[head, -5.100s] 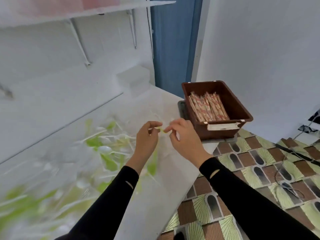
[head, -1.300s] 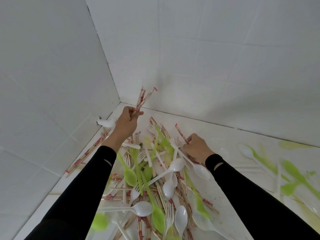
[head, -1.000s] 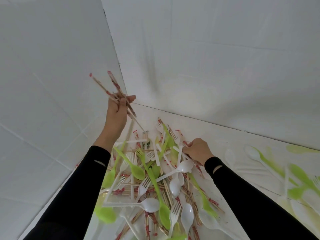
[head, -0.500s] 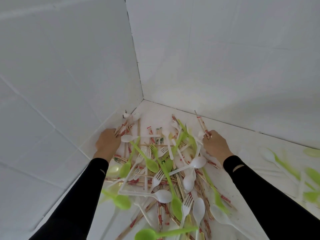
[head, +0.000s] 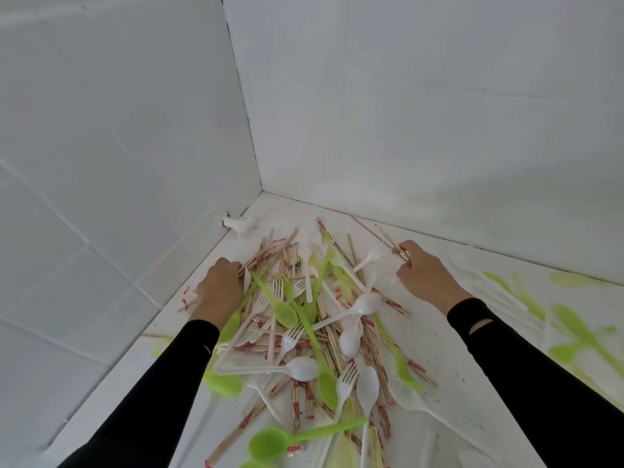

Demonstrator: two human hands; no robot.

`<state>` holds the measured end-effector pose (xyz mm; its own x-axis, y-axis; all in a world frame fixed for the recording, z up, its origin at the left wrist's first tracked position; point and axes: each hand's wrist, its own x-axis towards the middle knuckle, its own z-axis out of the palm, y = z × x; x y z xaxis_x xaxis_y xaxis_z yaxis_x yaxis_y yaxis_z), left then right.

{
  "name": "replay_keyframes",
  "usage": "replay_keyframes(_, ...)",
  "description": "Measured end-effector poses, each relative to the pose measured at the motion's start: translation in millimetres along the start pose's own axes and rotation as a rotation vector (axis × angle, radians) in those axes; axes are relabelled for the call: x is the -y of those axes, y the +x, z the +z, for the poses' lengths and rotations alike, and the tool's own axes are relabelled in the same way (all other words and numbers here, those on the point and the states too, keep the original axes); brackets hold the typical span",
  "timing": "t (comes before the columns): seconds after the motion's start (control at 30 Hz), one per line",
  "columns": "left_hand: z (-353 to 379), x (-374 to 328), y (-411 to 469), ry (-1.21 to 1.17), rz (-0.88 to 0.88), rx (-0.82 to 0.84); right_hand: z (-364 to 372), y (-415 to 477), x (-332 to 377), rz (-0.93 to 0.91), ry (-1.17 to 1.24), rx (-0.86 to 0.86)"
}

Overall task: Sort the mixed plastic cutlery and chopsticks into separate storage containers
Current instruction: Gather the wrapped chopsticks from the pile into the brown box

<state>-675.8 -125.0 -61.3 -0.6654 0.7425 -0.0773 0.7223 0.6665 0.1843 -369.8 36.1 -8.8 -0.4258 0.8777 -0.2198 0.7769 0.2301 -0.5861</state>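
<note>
Two hands placed at opposite edges of the cutlery pile on the white surface.
The left hand is curled knuckles-up, its grip closed over chopsticks, fingertips hidden; more chopsticks are pinched by the grip of the right hand. Overlapping spoons, forks and sticks cannot be counted.

Both arms, in black sleeves, stretch forward and apart. The left hand is palm down at the left, fingers curled round a chopstick bundle. The right hand, at the right, knuckles up, pinches loose chopsticks between thumb and fingertips.
</note>
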Motion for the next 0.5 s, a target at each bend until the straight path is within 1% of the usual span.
replay_keyframes(0.07,0,-9,-5,-0.022,0.037,-0.002,-4,-3,0,-0.038,-0.090,-0.035)
replay_keyframes(0.13,-3,-17,-8,-0.024,0.054,0.014,-7,-5,1,-0.079,-0.316,-0.065)
replay_keyframes(0.17,-5,-21,-10,-0.021,0.061,0.020,-9,-7,2,-0.091,-0.399,-0.063)
replay_keyframes(0.23,-12,-28,-11,-0.010,0.079,0.014,-12,-10,2,-0.102,-0.467,-0.024)
replay_keyframes(0.33,-26,-36,-8,0.105,0.130,-0.063,-16,-15,-1,-0.131,-0.469,-0.015)
replay_keyframes(0.4,-36,-42,-6,0.227,0.156,-0.102,-19,-17,-5,-0.145,-0.380,0.001)
replay_keyframes(0.5,-52,-47,-2,0.351,0.159,-0.117,-25,-22,-9,-0.099,-0.289,0.058)
